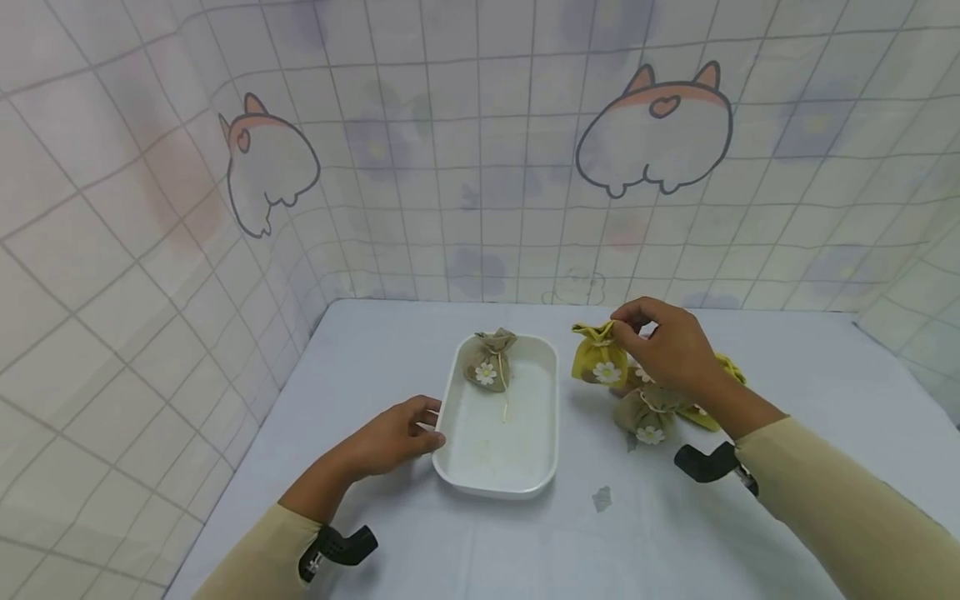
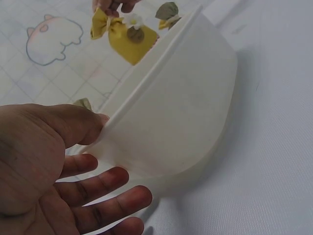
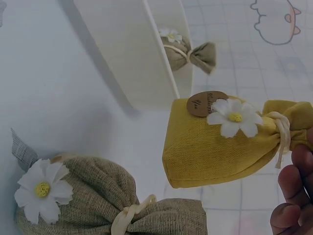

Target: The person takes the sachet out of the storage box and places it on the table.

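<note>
My right hand (image 1: pixel 671 346) pinches a yellow drawstring pouch (image 1: pixel 600 360) by its gathered neck. The pouch hangs above the table, right of a white rectangular tray (image 1: pixel 558 417). It carries a white daisy (image 3: pixel 234 117) and a round brown tag (image 3: pixel 203 104), seen in the right wrist view. My left hand (image 1: pixel 397 432) is at the tray's left side, its thumb touching the rim and its other fingers loosely spread outside the wall (image 2: pixel 186 107). Inside the tray's far left corner sits a grey-brown pouch (image 1: pixel 489 362) with a daisy and a cord.
Below my right hand lies a pile of pouches, including a grey-brown one (image 1: pixel 647 415) and a yellow one (image 1: pixel 729 368). A small grey scrap (image 1: pixel 602 499) lies on the white table (image 1: pixel 525 550). A grid-patterned curtain (image 1: pixel 480 167) rises behind the table.
</note>
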### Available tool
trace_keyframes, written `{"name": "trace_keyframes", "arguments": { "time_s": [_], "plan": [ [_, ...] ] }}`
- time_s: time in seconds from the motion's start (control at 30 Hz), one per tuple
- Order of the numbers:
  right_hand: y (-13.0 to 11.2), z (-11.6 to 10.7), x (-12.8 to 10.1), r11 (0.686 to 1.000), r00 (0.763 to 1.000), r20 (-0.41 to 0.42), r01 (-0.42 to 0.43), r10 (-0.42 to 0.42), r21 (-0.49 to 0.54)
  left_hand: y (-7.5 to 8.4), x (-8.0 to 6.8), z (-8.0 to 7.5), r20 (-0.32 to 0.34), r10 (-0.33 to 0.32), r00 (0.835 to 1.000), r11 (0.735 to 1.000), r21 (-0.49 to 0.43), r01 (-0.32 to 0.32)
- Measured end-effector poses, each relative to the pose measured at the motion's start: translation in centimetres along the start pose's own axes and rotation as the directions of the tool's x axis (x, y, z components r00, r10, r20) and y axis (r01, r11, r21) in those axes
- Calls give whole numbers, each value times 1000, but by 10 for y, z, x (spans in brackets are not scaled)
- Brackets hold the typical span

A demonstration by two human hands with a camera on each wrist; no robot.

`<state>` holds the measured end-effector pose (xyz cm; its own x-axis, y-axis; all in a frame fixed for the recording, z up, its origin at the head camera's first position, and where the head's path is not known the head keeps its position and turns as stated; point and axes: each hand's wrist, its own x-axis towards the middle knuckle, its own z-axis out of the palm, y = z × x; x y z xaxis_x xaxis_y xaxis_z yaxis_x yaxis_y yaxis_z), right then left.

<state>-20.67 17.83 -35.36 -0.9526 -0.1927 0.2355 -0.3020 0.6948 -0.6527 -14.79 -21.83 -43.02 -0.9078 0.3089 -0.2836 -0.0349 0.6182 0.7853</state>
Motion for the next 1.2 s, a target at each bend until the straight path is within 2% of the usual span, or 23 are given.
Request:
{"name": "trace_keyframes", "arguments": {
  "time_s": [0.17,0.43,0.67,1.2],
  "plan": [
    [2,-5,-2,1000,1000,-10,-1,1,-12,1,-1,-1,9,11,1000,1000,-7,-10],
    [4,-12,-5,1000,1000,-19,-4,3,-30,1,0,0,0,-21,1000,1000,-4,21],
    [7,-19,-10,999,998,-64,18,-22,-51,3,-1,0,-3,-17,1000,1000,0,17],
    [15,-32,-20,999,996,-85,-28,25,-40,0,0,-1,2,1,1000,1000,-3,-1]
  ]
}}
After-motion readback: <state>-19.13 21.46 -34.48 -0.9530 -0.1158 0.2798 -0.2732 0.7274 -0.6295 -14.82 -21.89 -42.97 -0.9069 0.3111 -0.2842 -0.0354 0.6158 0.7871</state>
